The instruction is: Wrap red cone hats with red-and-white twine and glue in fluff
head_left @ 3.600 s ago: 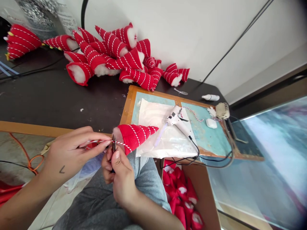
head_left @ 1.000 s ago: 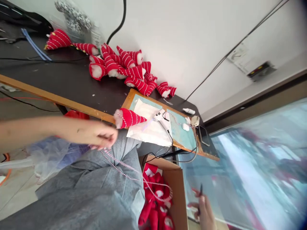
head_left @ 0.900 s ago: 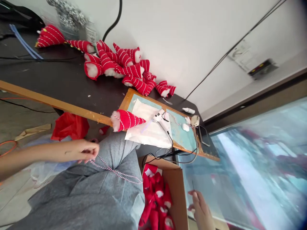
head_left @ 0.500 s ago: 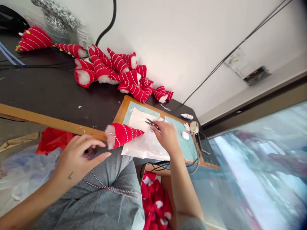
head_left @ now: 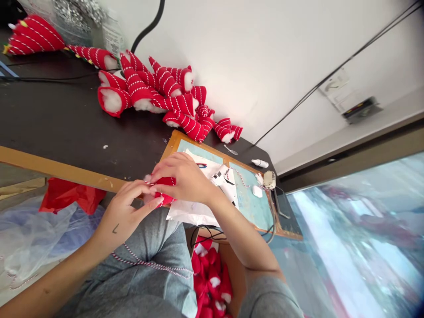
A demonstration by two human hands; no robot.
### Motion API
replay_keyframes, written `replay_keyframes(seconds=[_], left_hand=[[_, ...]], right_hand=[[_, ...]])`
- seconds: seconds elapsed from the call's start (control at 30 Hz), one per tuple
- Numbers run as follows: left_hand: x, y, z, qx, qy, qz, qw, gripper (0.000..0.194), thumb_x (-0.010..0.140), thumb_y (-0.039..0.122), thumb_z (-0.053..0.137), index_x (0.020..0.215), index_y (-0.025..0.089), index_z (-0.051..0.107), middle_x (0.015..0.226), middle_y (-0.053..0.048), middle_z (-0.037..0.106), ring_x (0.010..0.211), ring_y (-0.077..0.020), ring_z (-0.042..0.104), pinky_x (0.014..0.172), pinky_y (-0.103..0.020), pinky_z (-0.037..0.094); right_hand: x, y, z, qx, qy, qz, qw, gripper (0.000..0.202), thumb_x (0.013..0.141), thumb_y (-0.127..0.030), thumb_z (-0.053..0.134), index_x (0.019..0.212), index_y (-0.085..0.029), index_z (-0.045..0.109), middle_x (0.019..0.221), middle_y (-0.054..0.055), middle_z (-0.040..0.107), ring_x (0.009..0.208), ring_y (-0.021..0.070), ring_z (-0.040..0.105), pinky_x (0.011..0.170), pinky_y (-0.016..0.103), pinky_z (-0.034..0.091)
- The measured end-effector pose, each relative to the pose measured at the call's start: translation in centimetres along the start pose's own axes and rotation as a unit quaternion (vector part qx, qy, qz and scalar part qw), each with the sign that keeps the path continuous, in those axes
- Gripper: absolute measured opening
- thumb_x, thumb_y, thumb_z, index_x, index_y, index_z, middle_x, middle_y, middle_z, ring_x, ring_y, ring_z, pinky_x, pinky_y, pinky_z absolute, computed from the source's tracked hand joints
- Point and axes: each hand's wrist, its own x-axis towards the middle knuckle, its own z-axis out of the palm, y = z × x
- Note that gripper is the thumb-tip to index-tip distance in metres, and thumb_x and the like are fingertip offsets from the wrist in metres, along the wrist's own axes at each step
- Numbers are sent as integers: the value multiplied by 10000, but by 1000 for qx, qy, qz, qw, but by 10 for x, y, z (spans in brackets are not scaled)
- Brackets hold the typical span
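Note:
A red cone-shaped stuffed piece (head_left: 168, 198), wound with red-and-white twine and with white stuffing at its wide end, lies at the table's front edge. My left hand (head_left: 121, 216) pinches at the wide end with thumb and fingers. From the right, my right hand (head_left: 187, 179) reaches over the cone, fingertips closed on it close to the left ones; it hides much of the red fabric. Beyond the right hand, a small tool's blue-and-red handle (head_left: 201, 165) shows on the white sheet (head_left: 190, 212). A white-and-black object (head_left: 225, 181) lies beside it.
Several similar red cones (head_left: 142, 88) are heaped along the wall. A blue board (head_left: 253, 207) holds a white case (head_left: 257, 191) and cord. A small white bottle (head_left: 260, 163) lies behind. Below, a box (head_left: 228, 260) holds red pieces. Twine (head_left: 155, 265) crosses my lap.
My right hand has let go of the dark-bladed snips and moved left onto the cone. My left hand has moved right, closing on the cone's wide end.

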Motion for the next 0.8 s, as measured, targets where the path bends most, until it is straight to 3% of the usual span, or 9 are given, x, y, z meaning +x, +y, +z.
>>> replay_keyframes(seconds=[0.17,0.33,0.57,0.73,0.8], left_hand=[[0,-1,-10,-74,-43,-63,994,281,957,541,677,943,260,671,1094,-32,746,1041,-274,669,909,-386,529],[0,2,-23,-200,-81,-87,973,273,1029,523,609,958,259,609,1176,-45,750,966,-229,651,868,-350,541],[0,17,-31,-205,-131,-52,968,265,1031,417,588,824,252,596,1164,-34,738,871,-204,604,850,-348,531],[-2,22,-33,-187,-149,-25,971,218,1029,388,568,852,264,600,1191,-70,737,1083,-265,643,875,-368,513],[-3,19,-33,-177,-151,-22,972,208,1039,380,560,868,262,576,1190,-56,721,1078,-249,653,865,-352,500]], right_hand=[[-6,5,4,206,68,10,976,107,984,-287,767,885,-251,783,994,-5,804,998,172,740,1011,352,527],[-21,-3,5,325,121,105,932,89,946,-327,810,909,-251,783,1026,2,797,1019,175,744,1016,357,557],[-28,-1,10,346,81,87,931,81,932,-333,816,899,-267,781,1166,15,808,1164,197,739,1136,413,526],[-33,5,23,436,66,135,887,203,846,-398,900,884,-253,764,976,-4,804,939,167,749,1002,366,580],[-36,7,31,465,66,159,868,243,794,-397,936,859,-241,760,889,-22,775,845,143,722,922,325,586]])
